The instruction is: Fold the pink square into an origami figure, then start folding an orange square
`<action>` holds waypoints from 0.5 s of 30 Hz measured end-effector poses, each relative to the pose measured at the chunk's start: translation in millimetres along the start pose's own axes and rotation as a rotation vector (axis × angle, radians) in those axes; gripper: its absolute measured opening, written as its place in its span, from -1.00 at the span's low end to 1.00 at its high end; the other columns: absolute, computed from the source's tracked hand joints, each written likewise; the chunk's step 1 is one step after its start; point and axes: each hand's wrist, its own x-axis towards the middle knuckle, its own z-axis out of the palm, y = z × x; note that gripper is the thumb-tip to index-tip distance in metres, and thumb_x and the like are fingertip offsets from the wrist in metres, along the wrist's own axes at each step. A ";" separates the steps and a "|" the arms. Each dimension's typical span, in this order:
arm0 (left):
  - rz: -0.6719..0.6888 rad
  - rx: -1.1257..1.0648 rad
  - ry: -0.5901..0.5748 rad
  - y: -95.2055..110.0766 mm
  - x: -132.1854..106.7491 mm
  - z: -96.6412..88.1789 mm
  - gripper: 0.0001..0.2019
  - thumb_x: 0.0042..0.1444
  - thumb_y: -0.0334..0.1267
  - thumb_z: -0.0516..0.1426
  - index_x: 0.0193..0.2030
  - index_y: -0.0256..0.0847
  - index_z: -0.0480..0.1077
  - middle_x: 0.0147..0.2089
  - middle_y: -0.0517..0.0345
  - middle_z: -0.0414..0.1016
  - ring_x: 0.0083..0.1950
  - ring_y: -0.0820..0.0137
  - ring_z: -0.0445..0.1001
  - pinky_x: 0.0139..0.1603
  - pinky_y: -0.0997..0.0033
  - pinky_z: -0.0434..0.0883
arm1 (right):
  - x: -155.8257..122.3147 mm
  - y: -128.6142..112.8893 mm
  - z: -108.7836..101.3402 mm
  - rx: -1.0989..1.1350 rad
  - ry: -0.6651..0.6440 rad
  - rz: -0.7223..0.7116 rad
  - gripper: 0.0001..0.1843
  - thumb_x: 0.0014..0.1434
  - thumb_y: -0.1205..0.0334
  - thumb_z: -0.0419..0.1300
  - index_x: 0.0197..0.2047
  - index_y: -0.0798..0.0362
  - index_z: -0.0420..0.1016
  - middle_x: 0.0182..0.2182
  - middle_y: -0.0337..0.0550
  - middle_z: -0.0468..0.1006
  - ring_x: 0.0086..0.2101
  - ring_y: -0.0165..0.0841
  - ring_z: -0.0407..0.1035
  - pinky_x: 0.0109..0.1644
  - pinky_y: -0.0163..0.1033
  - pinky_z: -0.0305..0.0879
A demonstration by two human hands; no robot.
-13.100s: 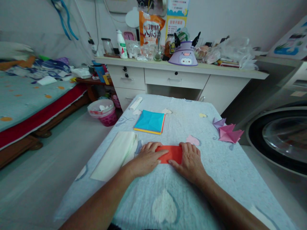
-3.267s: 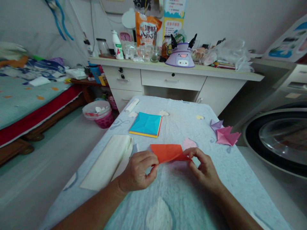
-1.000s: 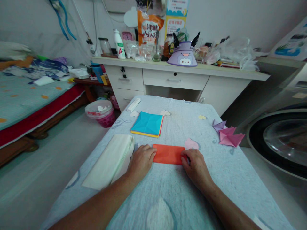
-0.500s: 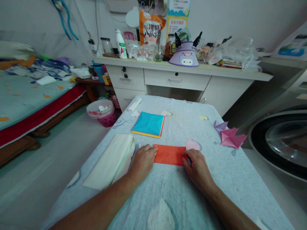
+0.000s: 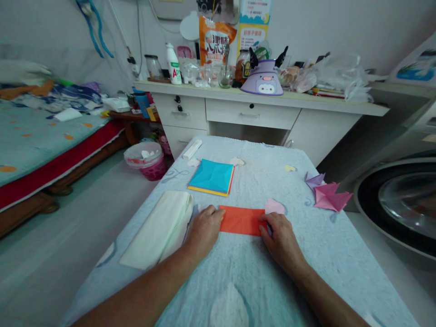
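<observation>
An orange-red sheet of origami paper (image 5: 241,220), folded into a rectangle, lies on the cloth-covered table. Its left end is gripped by my left hand (image 5: 205,227), whose fingers are closed at the edge. At the right end, my right hand (image 5: 278,234) pinches the paper between thumb and curled fingers. Beyond it rests a stack of square paper (image 5: 211,176), blue on top with yellow and red edges below. A folded white cloth or paper bundle (image 5: 156,229) lies beside my left forearm.
Pink folded paper (image 5: 330,196) and purple folded paper (image 5: 314,180) sit near the table's right edge. A small white box (image 5: 192,149) lies at the far left corner. A pink bin (image 5: 151,169) stands on the floor at left, a washing machine (image 5: 405,190) at right.
The whole view has shifted very slightly. Both hands stay at the ends of the orange-red paper, with no clear movement of their own.
</observation>
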 end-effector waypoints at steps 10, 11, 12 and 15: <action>-0.017 0.040 -0.009 3.1 -0.1 -4.4 -0.71 0.29 -0.40 -0.06 -0.02 -0.21 0.44 -0.25 0.07 0.44 -0.22 0.36 0.46 -0.14 0.38 0.36 | -0.1 -0.1 0.5 -0.002 0.004 0.003 -0.82 0.13 0.34 0.11 -0.20 0.08 0.49 -0.27 -0.06 0.54 -0.22 -0.20 0.35 -0.06 -0.10 0.21; -0.019 0.043 -0.011 3.2 0.0 -4.3 -0.71 0.29 -0.40 -0.06 -0.01 -0.21 0.44 -0.25 0.08 0.44 -0.22 0.37 0.45 -0.15 0.38 0.36 | -0.2 -0.2 0.5 -0.005 0.006 0.002 -0.82 0.12 0.34 0.11 -0.21 0.08 0.49 -0.27 -0.06 0.54 -0.22 -0.20 0.35 -0.06 -0.10 0.21; -0.020 0.043 -0.013 3.3 0.0 -4.2 -0.71 0.29 -0.40 -0.07 -0.02 -0.21 0.44 -0.25 0.08 0.43 -0.23 0.37 0.45 -0.15 0.38 0.36 | -0.2 -0.3 0.5 -0.008 0.007 0.003 -0.83 0.12 0.34 0.11 -0.21 0.08 0.49 -0.28 -0.06 0.54 -0.22 -0.20 0.35 -0.06 -0.09 0.21; -0.017 0.027 -0.015 3.7 0.0 -3.8 -0.72 0.30 -0.39 -0.08 -0.05 -0.20 0.44 -0.27 0.10 0.42 -0.25 0.39 0.44 -0.16 0.40 0.35 | -0.3 -1.2 -0.2 -0.014 0.003 0.003 -0.82 0.13 0.34 0.10 -0.21 0.08 0.49 -0.28 -0.05 0.54 -0.22 -0.19 0.35 -0.07 -0.09 0.21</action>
